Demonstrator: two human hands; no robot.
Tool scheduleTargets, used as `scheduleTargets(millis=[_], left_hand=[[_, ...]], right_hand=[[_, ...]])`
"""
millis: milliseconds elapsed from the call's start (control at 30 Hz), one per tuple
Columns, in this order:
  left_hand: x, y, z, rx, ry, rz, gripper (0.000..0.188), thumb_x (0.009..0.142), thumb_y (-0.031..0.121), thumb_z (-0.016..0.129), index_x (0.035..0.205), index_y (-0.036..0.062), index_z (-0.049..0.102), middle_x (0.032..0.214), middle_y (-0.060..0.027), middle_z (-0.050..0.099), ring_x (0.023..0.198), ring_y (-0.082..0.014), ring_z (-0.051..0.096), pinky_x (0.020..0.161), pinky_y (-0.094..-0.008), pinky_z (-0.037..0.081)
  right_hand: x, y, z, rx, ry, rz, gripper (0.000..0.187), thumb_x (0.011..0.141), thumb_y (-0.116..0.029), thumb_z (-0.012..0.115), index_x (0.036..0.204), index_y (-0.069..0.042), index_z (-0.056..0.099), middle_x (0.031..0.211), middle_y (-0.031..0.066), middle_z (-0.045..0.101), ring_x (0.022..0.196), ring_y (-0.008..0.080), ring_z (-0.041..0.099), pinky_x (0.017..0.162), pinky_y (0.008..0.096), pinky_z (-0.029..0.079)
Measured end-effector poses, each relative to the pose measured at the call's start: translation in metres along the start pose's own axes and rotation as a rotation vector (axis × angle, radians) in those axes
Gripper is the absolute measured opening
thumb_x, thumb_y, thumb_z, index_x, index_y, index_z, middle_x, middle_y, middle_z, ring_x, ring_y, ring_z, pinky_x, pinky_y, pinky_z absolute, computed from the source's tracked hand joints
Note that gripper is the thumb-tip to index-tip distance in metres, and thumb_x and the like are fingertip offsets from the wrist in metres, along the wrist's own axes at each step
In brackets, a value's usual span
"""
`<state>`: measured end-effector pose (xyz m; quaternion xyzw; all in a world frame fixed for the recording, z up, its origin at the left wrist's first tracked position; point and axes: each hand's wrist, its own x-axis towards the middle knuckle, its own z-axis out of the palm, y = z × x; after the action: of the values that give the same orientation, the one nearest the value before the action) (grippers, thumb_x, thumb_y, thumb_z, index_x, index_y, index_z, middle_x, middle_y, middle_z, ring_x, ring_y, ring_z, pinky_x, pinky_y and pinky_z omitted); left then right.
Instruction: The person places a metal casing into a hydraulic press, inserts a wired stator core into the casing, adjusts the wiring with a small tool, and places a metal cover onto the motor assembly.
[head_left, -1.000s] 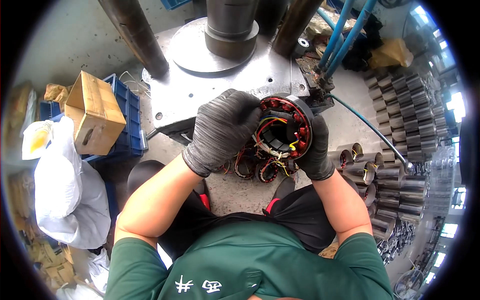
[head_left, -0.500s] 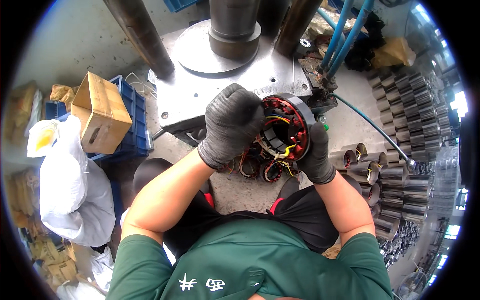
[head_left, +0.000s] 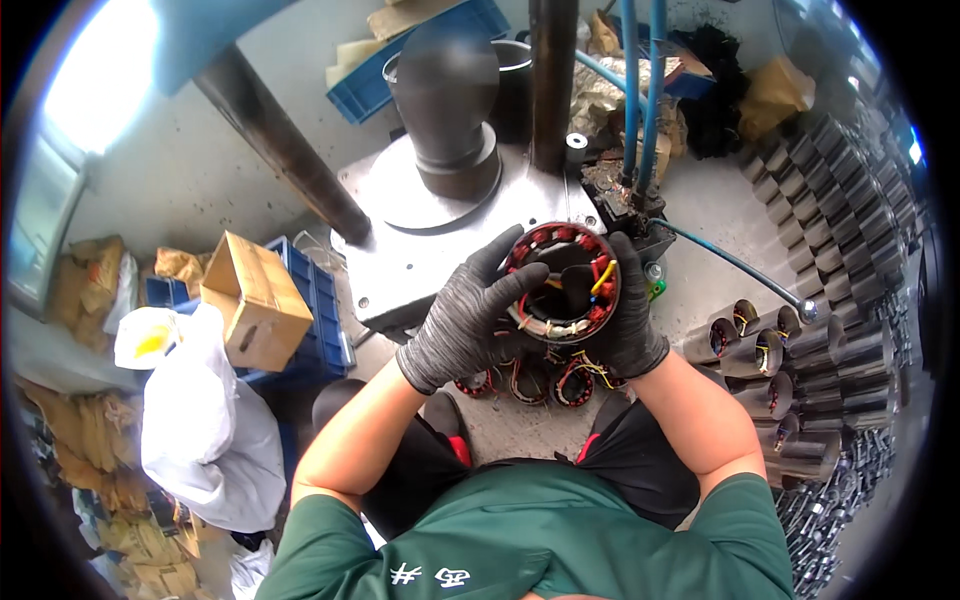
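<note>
**K:** Both gloved hands were clamped on the stator (head_left: 562,283). Left hand (head_left: 468,318) wrapped its rim from 9 o'clock, thumb hooked over the top edge into the bore. Right hand (head_left: 628,318) cupped the far side from 3 o'clock, fingers closed against the outer shell.

**M:** Where was it sitting?

**K:** Not sitting. Held in the air, just in front of the grey press plate (head_left: 400,265), open face tilted up toward the head camera. Copper coils and the yellow and red leads (head_left: 600,275) showed inside the ring.

**M:** Any change from half a second earlier?

**K:** Yes. Left hand had been lying over the top and hiding part of the windings; it slid down to the side, so the whole winding ring was exposed. My read: the part was being turned and looked over, not yet set on the press.

**M:** Around it?

**K:** More wound stators (head_left: 530,382) lay directly below at 6 o'clock. Press ram (head_left: 447,110) stood at 11 o'clock. Metal tube housings (head_left: 760,350) were stacked at 3 to 4 o'clock, blue hose (head_left: 735,268) ran across above them. Cardboard box (head_left: 255,300) on a blue crate (head_left: 318,310) at 9 o'clock.
</note>
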<state>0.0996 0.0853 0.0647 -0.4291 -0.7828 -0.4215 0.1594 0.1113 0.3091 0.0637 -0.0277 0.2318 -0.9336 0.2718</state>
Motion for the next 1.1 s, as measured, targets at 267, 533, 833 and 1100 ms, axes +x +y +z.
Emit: scheduleTargets(millis=[267,533,833,1100], left_hand=[[0.036,0.031,-0.025,0.26,-0.115,-0.047,0.064,0.056,0.027,0.096,0.112,0.0054,0.07,0.141,-0.0271,0.054,0.116,-0.0418,0.065,0.096,-0.0438,0.057],[0.112,-0.013,-0.088,0.298,0.162,-0.015,0.061,0.066,0.021,0.096,0.119,0.0086,0.069,0.138,-0.0163,0.059,0.119,-0.0319,0.066,0.098,-0.0391,0.058],[0.184,-0.08,-0.146,0.544,0.342,-0.661,0.031,0.08,0.03,0.084,0.1,0.0086,0.074,0.088,-0.0109,0.077,0.083,-0.0166,0.072,0.075,-0.0311,0.054],[0.182,-0.099,-0.155,0.3,0.189,-0.645,0.035,0.079,0.023,0.086,0.104,0.0034,0.071,0.092,-0.0047,0.076,0.083,-0.0121,0.069,0.077,-0.0275,0.054]], right_hand=[[0.013,-0.012,-0.001,0.013,-0.04,0.133,0.086,0.093,-0.075,0.052,0.137,0.0,0.056,0.122,0.0217,0.067,0.112,0.0319,0.068,0.101,0.0491,0.055],[0.036,-0.035,-0.017,0.04,0.25,-0.11,0.069,0.096,-0.068,0.049,0.123,-0.004,0.052,0.114,0.0257,0.067,0.098,0.04,0.066,0.087,0.0533,0.055],[0.036,-0.037,-0.025,0.084,0.257,-0.118,0.062,0.099,-0.062,0.05,0.118,-0.003,0.056,0.103,0.0233,0.07,0.086,0.0362,0.067,0.081,0.0504,0.056],[0.037,-0.027,-0.022,0.076,0.22,-0.08,0.06,0.099,-0.061,0.054,0.111,-0.003,0.059,0.095,0.0209,0.072,0.08,0.0334,0.069,0.077,0.0456,0.059]])
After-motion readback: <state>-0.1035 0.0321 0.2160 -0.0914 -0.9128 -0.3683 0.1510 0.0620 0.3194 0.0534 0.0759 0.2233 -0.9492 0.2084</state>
